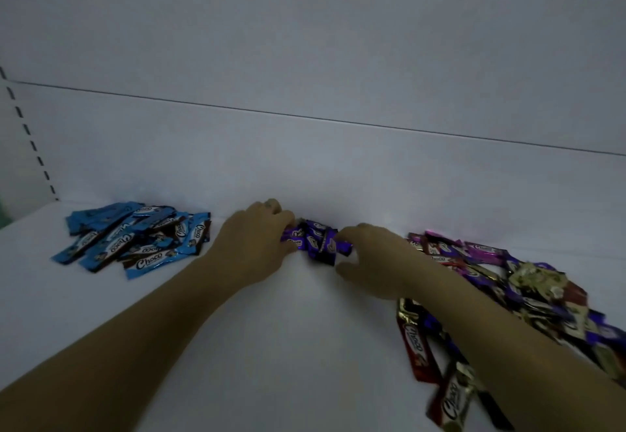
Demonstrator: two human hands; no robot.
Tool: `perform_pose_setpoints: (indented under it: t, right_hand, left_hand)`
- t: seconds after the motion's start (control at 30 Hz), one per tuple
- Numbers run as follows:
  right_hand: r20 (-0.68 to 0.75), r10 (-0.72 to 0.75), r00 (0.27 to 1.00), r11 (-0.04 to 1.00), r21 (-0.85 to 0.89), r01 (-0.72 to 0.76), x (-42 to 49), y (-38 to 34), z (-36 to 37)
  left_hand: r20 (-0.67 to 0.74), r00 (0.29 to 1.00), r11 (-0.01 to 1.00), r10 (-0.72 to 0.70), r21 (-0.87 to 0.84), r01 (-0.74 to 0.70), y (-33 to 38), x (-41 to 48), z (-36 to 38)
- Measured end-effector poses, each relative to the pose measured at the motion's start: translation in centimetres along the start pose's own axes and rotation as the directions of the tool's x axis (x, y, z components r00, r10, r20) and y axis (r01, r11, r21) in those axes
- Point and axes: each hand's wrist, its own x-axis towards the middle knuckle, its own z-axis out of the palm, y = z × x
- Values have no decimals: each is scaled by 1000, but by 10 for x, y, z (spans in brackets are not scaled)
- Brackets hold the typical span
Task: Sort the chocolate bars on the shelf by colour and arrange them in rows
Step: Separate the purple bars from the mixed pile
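A small bunch of purple chocolate bars (318,240) lies against the shelf's back wall in the middle. My left hand (252,243) grips the bunch's left end, fingers curled round it. My right hand (371,260) pinches its right end between thumb and fingers. A heap of blue bars (135,238) lies at the far left. A mixed heap of red, pink, purple and gold bars (508,282) spreads along the right, partly hidden under my right forearm.
The white shelf (271,347) has bare surface between and in front of the heaps. The white back wall (305,167) stands right behind the bars. A slotted upright (30,140) runs up the left edge.
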Motion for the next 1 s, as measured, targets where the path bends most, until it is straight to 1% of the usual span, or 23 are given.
perform_pose_setpoints:
  t: [0.1, 0.2, 0.3, 0.4, 0.5, 0.57, 0.6, 0.67, 0.73, 0.8, 0.87, 0.93, 1.0]
  right_hand:
    - [-23, -37, 999, 999, -3, 37, -17, 16, -18]
    - [-14, -72, 997, 997, -40, 71, -36, 30, -34]
    - [14, -95, 995, 992, -77, 95, -59, 50, -43]
    - [19, -85, 996, 994, -70, 87, -79, 73, -51]
    - [73, -76, 994, 996, -45, 79, -89, 95, -59]
    - [123, -57, 991, 998, -19, 60, -91, 108, -64]
    - [121, -53, 991, 999, -4, 54, -91, 115, -65]
    - [72, -56, 996, 998, 17, 55, -91, 125, -63]
    - [8, -77, 997, 997, 30, 77, -92, 132, -53]
    - [-26, -98, 995, 995, 28, 99, -96, 136, -39]
    - [-51, -112, 992, 992, 49, 114, -98, 138, -29]
    - [-92, -133, 987, 987, 76, 140, -99, 136, -25]
    - [-136, -161, 978, 980, 95, 174, -99, 132, -25]
  left_hand:
    - [-72, 992, 993, 108, -36, -111, 16, -4, -6]
    - [-90, 975, 971, 205, -105, -214, 41, -14, -10]
    - [-27, 955, 937, 296, -184, -296, 72, -25, -11]
    - [54, 923, 905, 380, -228, -359, 103, -30, -11]
    - [153, 873, 880, 463, -195, -432, 126, -30, -7]
    - [190, 849, 868, 493, -181, -463, 136, -28, -5]
    - [189, 842, 861, 506, -170, -479, 141, -26, -4]
    - [150, 838, 851, 525, -109, -514, 151, -20, -1]
    - [122, 852, 860, 510, -59, -506, 161, -17, 7]
    - [101, 881, 886, 462, -91, -454, 168, -19, 18]
    - [79, 911, 902, 405, -195, -385, 170, -23, 26]
    - [69, 937, 895, 342, -326, -303, 169, -25, 30]
    - [82, 953, 882, 291, -409, -234, 168, -25, 31]
